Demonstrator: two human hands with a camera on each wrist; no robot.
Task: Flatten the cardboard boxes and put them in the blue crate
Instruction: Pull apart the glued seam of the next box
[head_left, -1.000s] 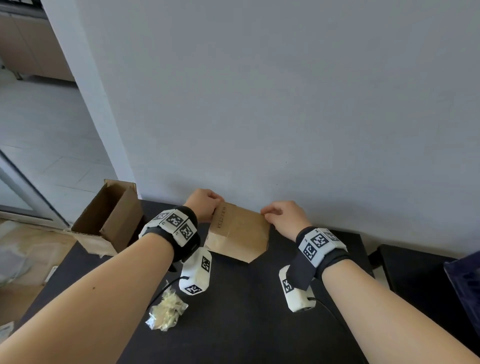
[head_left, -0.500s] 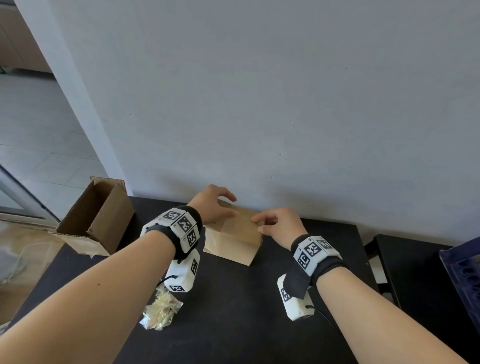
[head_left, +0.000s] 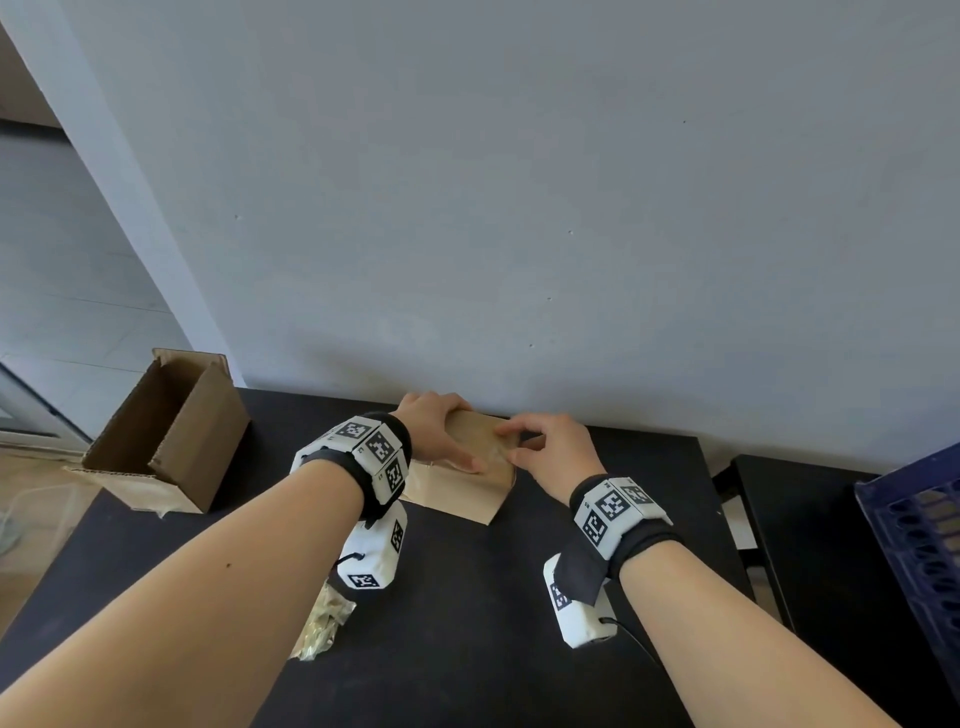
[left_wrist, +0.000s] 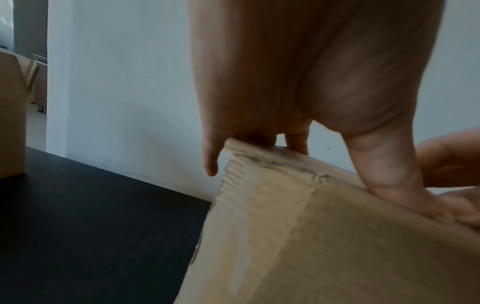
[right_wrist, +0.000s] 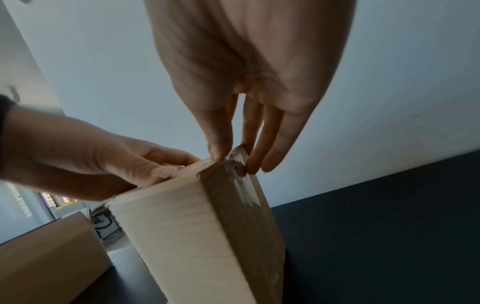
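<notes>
Both hands on the small cardboard box (head_left: 470, 480), centre of the head frame near the wall, peeling tape.

Your left hand (head_left: 434, 431) grips the box top, thumb pressed on the near face; your right hand (right_wrist: 241, 86) pinches a curl of clear tape (right_wrist: 237, 159) at the top corner. Pull the tape low and along the seam while the left hand holds the box down on the black table (head_left: 467, 623), so it won't tip. The open cardboard box (head_left: 171, 441) waits at left, the blue crate (head_left: 919, 545) at the right edge.
</notes>
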